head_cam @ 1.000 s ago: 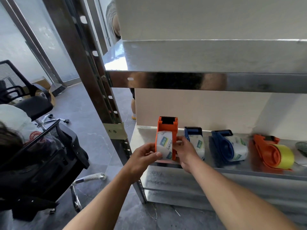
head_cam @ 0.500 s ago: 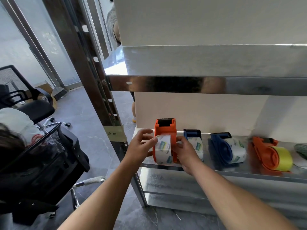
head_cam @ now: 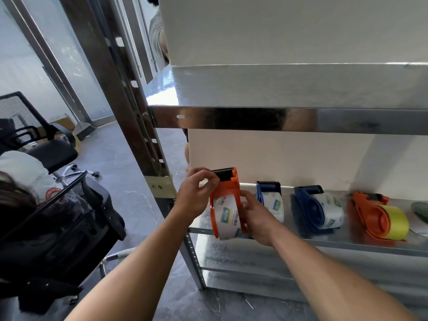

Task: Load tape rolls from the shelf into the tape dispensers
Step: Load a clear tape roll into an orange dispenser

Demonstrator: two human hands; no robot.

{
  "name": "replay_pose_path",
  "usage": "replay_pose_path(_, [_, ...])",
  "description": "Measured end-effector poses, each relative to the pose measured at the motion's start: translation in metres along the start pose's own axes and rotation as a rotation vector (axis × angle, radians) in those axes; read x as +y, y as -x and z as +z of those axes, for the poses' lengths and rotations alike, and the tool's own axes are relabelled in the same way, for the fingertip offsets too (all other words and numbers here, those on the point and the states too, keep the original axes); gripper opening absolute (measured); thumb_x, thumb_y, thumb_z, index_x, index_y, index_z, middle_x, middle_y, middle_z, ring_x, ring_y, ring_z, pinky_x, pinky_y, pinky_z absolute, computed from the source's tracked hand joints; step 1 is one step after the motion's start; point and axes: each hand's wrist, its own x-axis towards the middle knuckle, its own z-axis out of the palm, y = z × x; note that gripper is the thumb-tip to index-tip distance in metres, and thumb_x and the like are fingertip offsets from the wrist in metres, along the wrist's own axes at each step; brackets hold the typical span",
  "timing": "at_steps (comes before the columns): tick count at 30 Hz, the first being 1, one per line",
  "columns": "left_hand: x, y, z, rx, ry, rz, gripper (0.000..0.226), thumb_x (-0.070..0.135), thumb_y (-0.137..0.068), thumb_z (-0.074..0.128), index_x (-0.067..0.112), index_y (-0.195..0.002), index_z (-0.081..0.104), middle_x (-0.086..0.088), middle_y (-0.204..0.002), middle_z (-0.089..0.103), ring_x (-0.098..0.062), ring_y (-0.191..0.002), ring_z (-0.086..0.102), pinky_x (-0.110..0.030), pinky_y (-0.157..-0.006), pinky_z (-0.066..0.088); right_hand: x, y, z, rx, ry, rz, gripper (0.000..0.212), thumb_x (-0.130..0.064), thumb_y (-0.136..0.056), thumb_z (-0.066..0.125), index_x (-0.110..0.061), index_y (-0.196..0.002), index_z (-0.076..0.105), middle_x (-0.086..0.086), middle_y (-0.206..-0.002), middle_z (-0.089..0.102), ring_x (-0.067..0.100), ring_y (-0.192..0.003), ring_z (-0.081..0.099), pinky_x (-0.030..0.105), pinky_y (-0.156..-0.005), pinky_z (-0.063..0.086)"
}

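Head view shows your two hands at the left end of the metal shelf (head_cam: pixel 347 245), working one orange tape dispenser (head_cam: pixel 228 193) held upright at the shelf's front edge. Your left hand (head_cam: pixel 196 198) has its fingers curled at the dispenser's top, pinching just beside the serrated cutter (head_cam: pixel 223 170); what sits between the fingertips is too small to tell. Your right hand (head_cam: pixel 256 216) wraps its grip round the dispenser's right side, thumb against the orange frame. A clear tape roll (head_cam: pixel 228 215) with printed labels sits inside that dispenser.

To the right along the shelf stands a blue dispenser (head_cam: pixel 269 198) holding a clear roll, just beside your right hand. Farther right a second blue dispenser (head_cam: pixel 311 209) lies on its side with a clear roll, and beyond it a second orange dispenser (head_cam: pixel 370 216) lies with a yellow roll (head_cam: pixel 394 221).

Black mesh office chairs (head_cam: pixel 69 218) stand on the floor to your left.
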Motion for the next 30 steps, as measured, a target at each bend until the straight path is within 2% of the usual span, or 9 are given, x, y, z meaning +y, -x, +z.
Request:
replay_pose_path(4, [0.001, -0.002, -0.004, 0.01, -0.011, 0.009, 0.015, 0.012, -0.096, 0.061, 0.023, -0.088, 0.067, 0.011, -0.111, 0.057, -0.007, -0.101, 0.057, -0.002, -0.073, 0.044, 0.0, -0.001, 0.002, -0.046, -0.047, 0.028, 0.026, -0.026, -0.098, 0.054, -0.034, -0.123, 0.051, 0.012, -0.115, 0.068, 0.035, -0.103, 0.066, 0.044, -0.071, 0.057])
replay_pose_path(7, [0.003, -0.002, -0.004, 0.02, -0.091, 0.013, 0.022, 0.014, -0.098, 0.059, 0.03, -0.083, 0.063, 0.005, -0.103, 0.059, -0.01, -0.094, 0.057, -0.001, -0.069, 0.04, 0.001, 0.002, 0.003, -0.077, -0.068, 0.032, 0.026, -0.029, -0.098, 0.052, -0.037, -0.123, 0.051, 0.013, -0.119, 0.065, 0.034, -0.103, 0.065, 0.044, -0.07, 0.058])
replay_pose_path(10, [0.006, -0.002, -0.004, 0.048, -0.142, -0.018, 0.019, 0.016, -0.099, 0.056, 0.027, -0.085, 0.061, 0.001, -0.1, 0.057, -0.008, -0.088, 0.054, -0.007, -0.064, 0.041, 0.001, 0.004, 0.005, -0.123, -0.087, 0.024, 0.029, -0.024, -0.1, 0.049, -0.038, -0.126, 0.05, 0.011, -0.118, 0.067, 0.034, -0.102, 0.066, 0.042, -0.064, 0.057])
replay_pose_path(14, [0.007, -0.001, -0.005, 0.087, -0.163, -0.059, 0.012, 0.02, -0.101, 0.052, 0.023, -0.092, 0.06, -0.001, -0.099, 0.058, -0.008, -0.082, 0.053, -0.011, -0.059, 0.039, 0.004, 0.002, 0.006, -0.151, -0.08, 0.004, 0.039, -0.013, -0.097, 0.055, -0.036, -0.128, 0.049, 0.007, -0.121, 0.067, 0.034, -0.105, 0.066, 0.049, -0.074, 0.053])
replay_pose_path(19, [0.01, -0.001, -0.004, 0.091, -0.159, -0.009, 0.012, 0.02, -0.101, 0.054, 0.023, -0.092, 0.061, 0.002, -0.105, 0.056, -0.011, -0.088, 0.056, -0.007, -0.062, 0.042, 0.001, 0.004, 0.004, -0.171, -0.097, 0.005, 0.039, -0.026, -0.092, 0.06, -0.038, -0.128, 0.05, 0.004, -0.123, 0.067, 0.033, -0.106, 0.065, 0.047, -0.07, 0.056])
replay_pose_path(21, [0.012, -0.001, -0.005, 0.091, -0.182, -0.013, 0.012, 0.019, -0.102, 0.052, 0.021, -0.093, 0.06, 0.001, -0.101, 0.059, -0.006, -0.084, 0.055, -0.004, -0.058, 0.041, 0.001, 0.005, 0.001, -0.176, -0.117, 0.016, 0.044, -0.032, -0.086, 0.062, -0.039, -0.128, 0.051, 0.004, -0.122, 0.067, 0.034, -0.109, 0.064, 0.055, -0.078, 0.057])
replay_pose_path(23, [0.014, -0.001, -0.006, 0.077, -0.205, -0.02, 0.012, 0.02, -0.103, 0.05, 0.021, -0.095, 0.059, 0.002, -0.099, 0.059, -0.006, -0.083, 0.053, -0.006, -0.057, 0.04, 0.002, 0.005, -0.001, -0.165, -0.115, 0.019, 0.039, -0.028, -0.092, 0.06, -0.038, -0.129, 0.051, 0.003, -0.121, 0.068, 0.033, -0.11, 0.064, 0.061, -0.088, 0.052])
replay_pose_path(28, [0.014, -0.005, -0.001, 0.058, -0.169, -0.037, 0.015, 0.022, -0.103, 0.05, 0.024, -0.091, 0.058, -0.002, -0.103, 0.058, -0.02, -0.091, 0.057, -0.023, -0.067, 0.044, -0.001, 0.009, 0.002, -0.15, -0.121, 0.022, 0.032, -0.025, -0.101, 0.047, -0.038, -0.13, 0.051, 0.003, -0.115, 0.07, 0.026, -0.097, 0.07, 0.046, -0.07, 0.058])
replay_pose_path(30, [0.016, -0.006, 0.0, 0.043, -0.166, -0.045, 0.014, 0.023, -0.102, 0.05, 0.025, -0.091, 0.059, -0.001, -0.106, 0.057, -0.022, -0.095, 0.059, -0.027, -0.07, 0.048, 0.002, 0.01, -0.001, -0.17, -0.144, 0.028, 0.034, -0.027, -0.102, 0.044, -0.04, -0.134, 0.049, 0.006, -0.118, 0.069, 0.03, -0.102, 0.068, 0.046, -0.072, 0.055])
